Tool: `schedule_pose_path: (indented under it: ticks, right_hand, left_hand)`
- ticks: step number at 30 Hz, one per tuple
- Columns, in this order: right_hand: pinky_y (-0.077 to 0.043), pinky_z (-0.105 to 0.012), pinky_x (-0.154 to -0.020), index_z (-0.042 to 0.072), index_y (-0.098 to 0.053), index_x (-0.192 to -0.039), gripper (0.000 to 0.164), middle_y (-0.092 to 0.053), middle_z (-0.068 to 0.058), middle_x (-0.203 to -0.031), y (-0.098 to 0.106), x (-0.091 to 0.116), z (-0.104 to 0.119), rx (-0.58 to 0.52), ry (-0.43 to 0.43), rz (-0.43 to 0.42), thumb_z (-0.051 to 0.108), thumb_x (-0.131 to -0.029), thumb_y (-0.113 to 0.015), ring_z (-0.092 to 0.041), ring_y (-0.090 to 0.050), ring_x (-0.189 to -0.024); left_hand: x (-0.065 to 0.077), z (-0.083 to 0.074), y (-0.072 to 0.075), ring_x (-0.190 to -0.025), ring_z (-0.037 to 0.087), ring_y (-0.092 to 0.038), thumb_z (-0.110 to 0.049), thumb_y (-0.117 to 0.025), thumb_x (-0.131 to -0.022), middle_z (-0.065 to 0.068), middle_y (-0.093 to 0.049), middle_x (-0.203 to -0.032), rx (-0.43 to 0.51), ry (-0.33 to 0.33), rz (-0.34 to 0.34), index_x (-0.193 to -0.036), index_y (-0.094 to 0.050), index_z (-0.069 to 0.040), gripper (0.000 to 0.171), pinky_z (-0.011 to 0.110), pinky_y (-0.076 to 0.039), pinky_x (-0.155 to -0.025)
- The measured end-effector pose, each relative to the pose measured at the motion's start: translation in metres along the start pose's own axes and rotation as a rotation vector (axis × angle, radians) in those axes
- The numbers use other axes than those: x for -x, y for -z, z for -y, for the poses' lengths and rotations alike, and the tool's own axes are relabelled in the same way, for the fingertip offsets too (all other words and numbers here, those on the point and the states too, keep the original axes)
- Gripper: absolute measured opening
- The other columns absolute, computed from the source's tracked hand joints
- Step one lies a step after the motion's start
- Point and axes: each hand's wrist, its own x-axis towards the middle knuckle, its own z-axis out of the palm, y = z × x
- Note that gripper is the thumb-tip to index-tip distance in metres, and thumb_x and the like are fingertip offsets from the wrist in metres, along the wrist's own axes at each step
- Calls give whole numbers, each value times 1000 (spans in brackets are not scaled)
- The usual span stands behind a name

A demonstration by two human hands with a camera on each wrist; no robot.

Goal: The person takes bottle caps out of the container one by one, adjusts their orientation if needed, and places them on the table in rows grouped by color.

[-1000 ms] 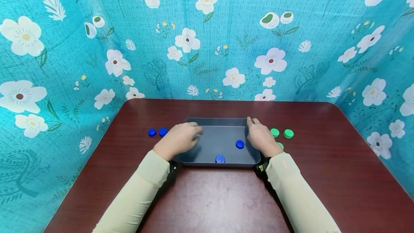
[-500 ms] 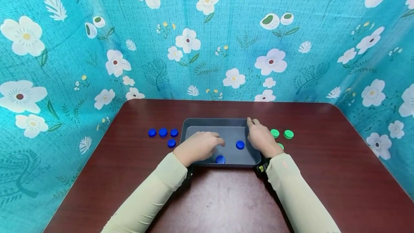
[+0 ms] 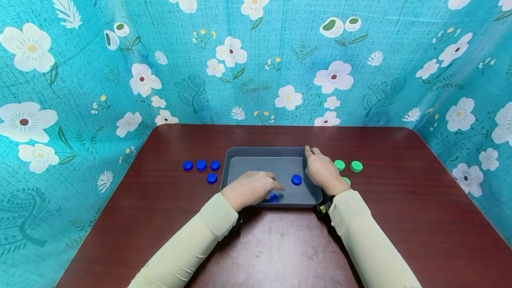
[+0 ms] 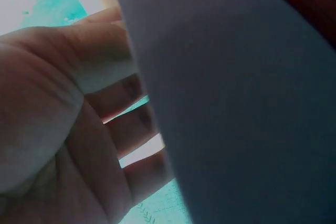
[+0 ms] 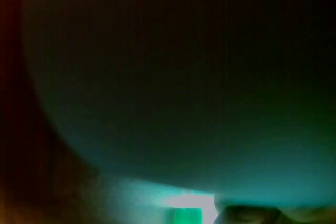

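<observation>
A shallow grey tray (image 3: pixel 256 151) lies on the table with two blue bottle caps inside. One blue cap (image 3: pixel 296 180) sits toward its right side. The other blue cap (image 3: pixel 273 198) is by the front wall, partly covered by my left hand (image 3: pixel 253 186). That hand reaches over the front left of the tray, index finger extended just above the cap; in the left wrist view the tray's wall (image 4: pixel 231 108) hides its fingertips. My right hand (image 3: pixel 323 172) grips the tray's right rim; the dark right wrist view is mostly filled by the tray's side (image 5: pixel 157 103).
Left of the tray, several blue caps (image 3: pixel 201 165) lie on the reddish-brown table (image 3: pixel 264 243). Right of it are green caps (image 3: pixel 356 166), one partly behind the right hand. A blue floral curtain (image 3: pixel 256 57) hangs close behind the table's far edge.
My left hand has moved right and toward the front of the tray, uncovering blue caps on the left and partly covering the front cap. The right hand stays at the rim.
</observation>
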Motion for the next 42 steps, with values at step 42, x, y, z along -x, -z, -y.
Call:
schedule_pose_path:
  ticks: [42]
  right_hand:
    - [-53,-35,-55,-9,-31,-147,66,-44,-30,-137,1,-1,-2,-4,-11,38,10,-92,-63,-15,-50,-48]
  left_hand:
    - [4,12,3,-72,10,-56,-18,-72,-85,-1,-62,-87,-72,189,78,-104,-64,-13,21,28,-52,-63]
